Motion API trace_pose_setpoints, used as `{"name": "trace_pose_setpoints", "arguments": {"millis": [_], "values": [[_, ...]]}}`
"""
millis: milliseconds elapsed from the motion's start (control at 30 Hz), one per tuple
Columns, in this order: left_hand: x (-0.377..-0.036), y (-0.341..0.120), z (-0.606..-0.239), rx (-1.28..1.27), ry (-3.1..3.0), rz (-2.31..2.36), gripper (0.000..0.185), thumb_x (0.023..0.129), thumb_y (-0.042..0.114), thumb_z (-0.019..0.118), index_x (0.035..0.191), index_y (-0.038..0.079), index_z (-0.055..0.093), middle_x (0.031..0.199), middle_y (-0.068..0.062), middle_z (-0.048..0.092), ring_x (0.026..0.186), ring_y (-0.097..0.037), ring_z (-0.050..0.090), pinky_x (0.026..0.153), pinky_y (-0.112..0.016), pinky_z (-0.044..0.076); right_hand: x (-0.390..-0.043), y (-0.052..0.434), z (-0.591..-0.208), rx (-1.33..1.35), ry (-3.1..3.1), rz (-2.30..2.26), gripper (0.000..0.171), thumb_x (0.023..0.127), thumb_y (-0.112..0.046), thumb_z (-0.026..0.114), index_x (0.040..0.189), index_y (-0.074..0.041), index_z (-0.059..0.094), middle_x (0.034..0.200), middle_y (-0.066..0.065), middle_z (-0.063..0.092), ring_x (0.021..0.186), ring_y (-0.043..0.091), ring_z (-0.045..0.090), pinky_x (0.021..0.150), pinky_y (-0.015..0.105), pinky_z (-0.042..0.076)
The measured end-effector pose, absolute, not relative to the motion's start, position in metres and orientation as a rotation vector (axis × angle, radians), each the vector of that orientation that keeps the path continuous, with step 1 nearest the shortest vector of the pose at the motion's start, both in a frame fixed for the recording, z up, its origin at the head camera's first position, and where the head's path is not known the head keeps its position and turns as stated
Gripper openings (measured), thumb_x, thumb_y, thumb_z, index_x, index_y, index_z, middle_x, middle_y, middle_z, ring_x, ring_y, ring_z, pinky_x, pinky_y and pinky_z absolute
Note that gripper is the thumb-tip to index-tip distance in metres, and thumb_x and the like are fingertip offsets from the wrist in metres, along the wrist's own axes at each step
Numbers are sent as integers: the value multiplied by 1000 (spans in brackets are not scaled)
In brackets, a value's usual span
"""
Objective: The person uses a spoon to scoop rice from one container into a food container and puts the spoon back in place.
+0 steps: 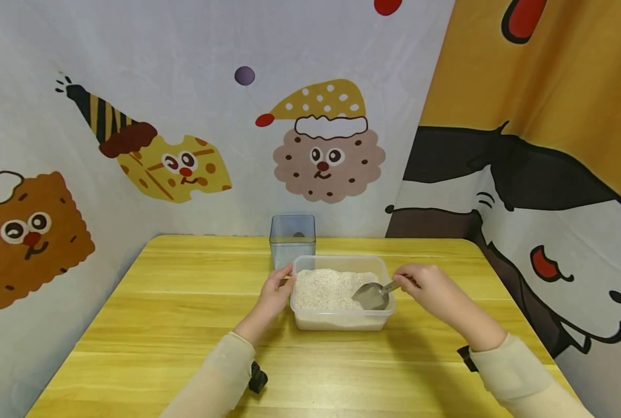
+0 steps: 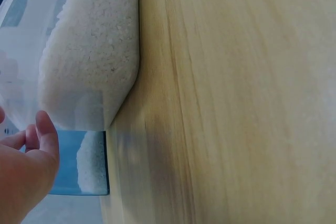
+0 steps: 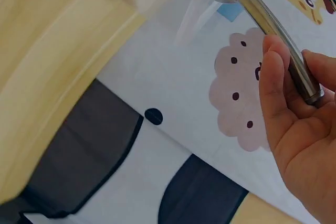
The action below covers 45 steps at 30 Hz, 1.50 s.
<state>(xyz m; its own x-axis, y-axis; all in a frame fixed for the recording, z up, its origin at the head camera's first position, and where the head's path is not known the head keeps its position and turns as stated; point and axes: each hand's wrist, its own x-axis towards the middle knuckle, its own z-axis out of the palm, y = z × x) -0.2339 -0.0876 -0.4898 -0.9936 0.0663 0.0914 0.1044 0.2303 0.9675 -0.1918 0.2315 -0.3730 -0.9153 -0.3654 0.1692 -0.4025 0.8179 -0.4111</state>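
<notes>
The yellow wooden worktop carries a clear plastic tub filled with white rice, and just behind the tub stands a smaller bluish container which already has some rice at its bottom (the left wrist view shows this through its wall). The left hand rests at the tub's left rim with its fingers curled on the edge, so the grip there steadies the tub. The right hand pinches the handle of a small metal scoop, whose bowl lies in the rice at the right side of the tub; in the right wrist view the fingers wrap around the steel handle near its end. I judge that the scooping goes best if the bowl is pushed low and flat under the rice, then lifted level and slowly, while the left hand presses the tub so it does not slide.
</notes>
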Motion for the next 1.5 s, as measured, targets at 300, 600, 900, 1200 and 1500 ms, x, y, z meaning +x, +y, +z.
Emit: {"name": "trace_pose_setpoints", "arguments": {"millis": [300,600,900,1200,1500], "values": [[-234,-89,-489,-158,-2467,-1899,43,98,11,51,138,-2,45,121,-17,52,109,-32,55,87,-36,51,-198,242,-383,339,-2983,1249,23,97,-17,53,97,1,67,74,6,64,65,17,59,56,26,51],[-228,-88,-478,-199,-2456,-1906,43,98,10,50,138,-6,43,120,-20,51,108,-34,55,88,-37,50,-204,251,-412,185,-2864,1739,29,99,-9,48,108,16,59,81,15,68,68,16,63,63,29,56],[-232,-91,-490,-271,-2420,-1882,44,99,15,50,137,-4,45,117,-17,52,105,-29,57,85,-30,52,-206,241,-416,188,-2822,1865,29,99,-7,47,111,17,58,82,15,68,69,13,63,67,33,56],[-232,-88,-488,-199,-2436,-1925,44,98,12,51,138,-5,43,121,-20,51,107,-33,55,84,-30,50,-207,227,-416,236,-2782,1958,30,98,-7,48,111,19,57,82,14,69,68,11,63,64,27,55],[-235,-88,-490,-177,-2442,-1943,44,98,12,50,139,-3,42,122,-19,50,110,-33,54,87,-35,49,-207,211,-419,265,-2762,1971,29,98,-7,48,110,17,58,82,15,69,68,12,64,64,26,55]]}}
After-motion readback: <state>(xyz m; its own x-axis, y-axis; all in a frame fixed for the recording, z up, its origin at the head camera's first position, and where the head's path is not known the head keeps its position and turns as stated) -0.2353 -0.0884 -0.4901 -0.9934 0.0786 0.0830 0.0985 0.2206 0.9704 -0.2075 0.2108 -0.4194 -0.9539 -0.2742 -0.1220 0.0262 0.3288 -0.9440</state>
